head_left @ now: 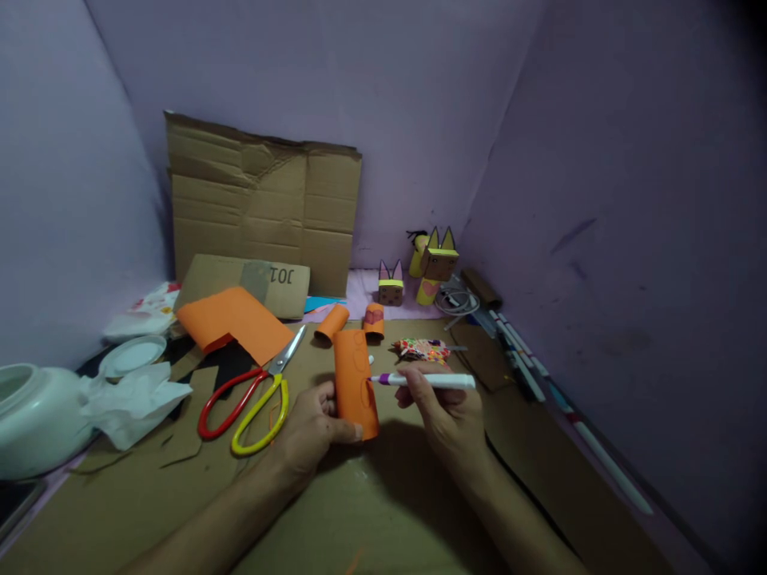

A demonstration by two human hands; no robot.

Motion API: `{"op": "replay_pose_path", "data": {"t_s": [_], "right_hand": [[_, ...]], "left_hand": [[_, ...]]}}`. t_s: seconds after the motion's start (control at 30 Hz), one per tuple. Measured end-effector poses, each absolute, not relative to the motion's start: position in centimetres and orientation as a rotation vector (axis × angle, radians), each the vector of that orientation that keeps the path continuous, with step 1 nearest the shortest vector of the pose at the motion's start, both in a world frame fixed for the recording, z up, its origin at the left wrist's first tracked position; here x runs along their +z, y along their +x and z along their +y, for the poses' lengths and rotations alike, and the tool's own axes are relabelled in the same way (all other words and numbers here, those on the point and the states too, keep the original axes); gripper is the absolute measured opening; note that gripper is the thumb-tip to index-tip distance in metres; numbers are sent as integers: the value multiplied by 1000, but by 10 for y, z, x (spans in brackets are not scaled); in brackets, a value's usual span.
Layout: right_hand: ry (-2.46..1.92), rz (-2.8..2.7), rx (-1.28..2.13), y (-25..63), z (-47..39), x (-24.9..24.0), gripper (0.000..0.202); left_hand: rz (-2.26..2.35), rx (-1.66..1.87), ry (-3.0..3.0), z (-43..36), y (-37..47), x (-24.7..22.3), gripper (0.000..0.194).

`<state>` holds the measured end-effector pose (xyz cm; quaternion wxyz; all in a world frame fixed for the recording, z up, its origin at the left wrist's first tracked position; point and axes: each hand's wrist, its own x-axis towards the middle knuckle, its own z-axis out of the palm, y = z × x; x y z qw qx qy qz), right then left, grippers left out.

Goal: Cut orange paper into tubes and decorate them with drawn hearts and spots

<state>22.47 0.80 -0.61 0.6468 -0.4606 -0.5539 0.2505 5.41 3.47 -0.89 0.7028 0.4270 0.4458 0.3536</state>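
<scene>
My left hand (315, 431) grips an orange paper strip (355, 391) by its lower part, with the thumb across its front. Rounded outlines are drawn down the strip's face. Between the fingers of my right hand (447, 407) is a white marker (435, 381) with a purple tip, pointing left. The tip is at the strip's right edge, by the lower outline; whether it touches the paper I cannot tell. Scissors (276, 367) with one red and one yellow handle lie left of my left hand, blades partly apart. Just beyond the strip are two orange paper rolls (374, 319), (332, 323).
An orange sheet (236, 319) and crumpled white tissue (137, 399) lie left, beside a white jar (41, 415). Cardboard (264, 208) leans on the back wall. Paper animal figures (440, 259) stand at the back right. Coiled cable (459, 302) and several markers (521, 359) lie along the right wall.
</scene>
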Motion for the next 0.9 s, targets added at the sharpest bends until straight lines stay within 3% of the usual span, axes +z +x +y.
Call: {"op": "replay_pose_path", "data": {"t_s": [0.9], "right_hand": [[-1062,-1377,615,223,4,2,21]], "left_hand": [[1006,787,955,34,55,-8,51]]}}
